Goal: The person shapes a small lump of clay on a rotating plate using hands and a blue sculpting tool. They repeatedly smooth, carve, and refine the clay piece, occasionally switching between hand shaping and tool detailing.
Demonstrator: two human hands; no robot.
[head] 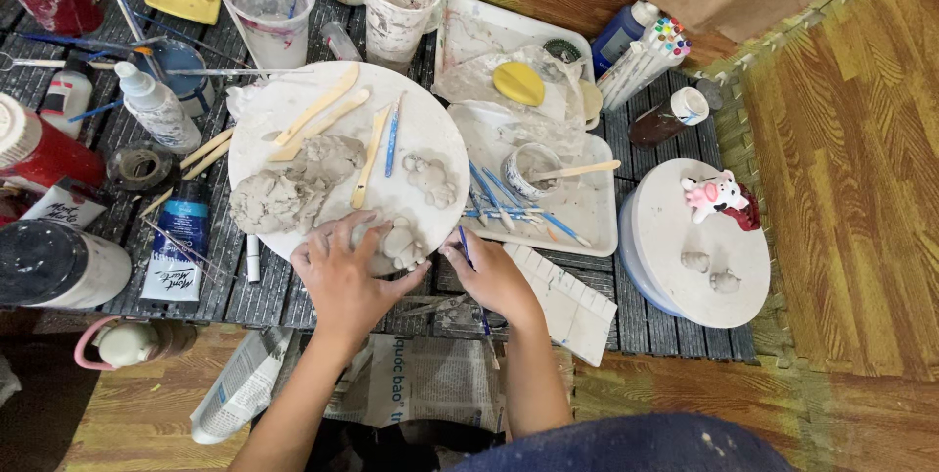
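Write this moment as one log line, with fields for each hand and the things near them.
left hand: on clay figure | right hand: holds blue tool beside figure | base: round white board | nearby: clay lump, wooden sticks

1. Left hand (340,274): palm down, back turned up to the camera, fingers spread and curled forward, fingertips pressed down.
2. Left forearm: bare, rising from the lower edge of the view, angled up and to the right toward the wrist.
3. Right hand (492,276): knuckles up, fingers closed in a pinching grip, pointing up and left toward the left hand.
4. Right forearm: bare, nearly upright in the view, near the left but apart.
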